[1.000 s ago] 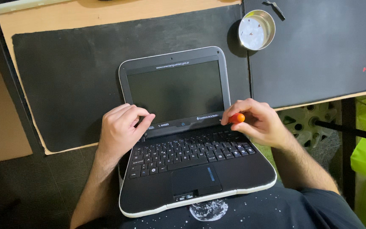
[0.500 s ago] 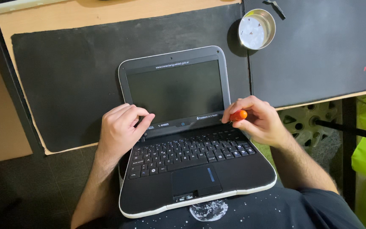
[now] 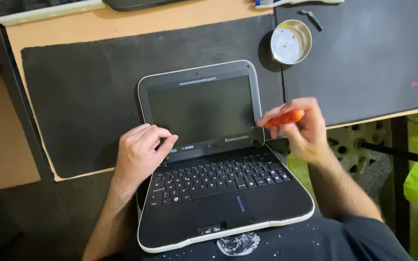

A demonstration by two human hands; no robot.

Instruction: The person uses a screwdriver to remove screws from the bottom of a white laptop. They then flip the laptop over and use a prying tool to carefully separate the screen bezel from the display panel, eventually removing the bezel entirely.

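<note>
Right hand (image 3: 302, 129) aims orange screwdriver (image 3: 284, 118) leftward at laptop (image 3: 209, 145).

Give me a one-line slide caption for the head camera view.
Left hand steadies a small open laptop while right hand holds an orange-handled tool at its screen corner.

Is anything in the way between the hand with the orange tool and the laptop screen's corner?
Nothing visible. The right hand holds the orange tool right by the lower right corner of the laptop screen frame; the left hand rests at the lower left corner.
</note>
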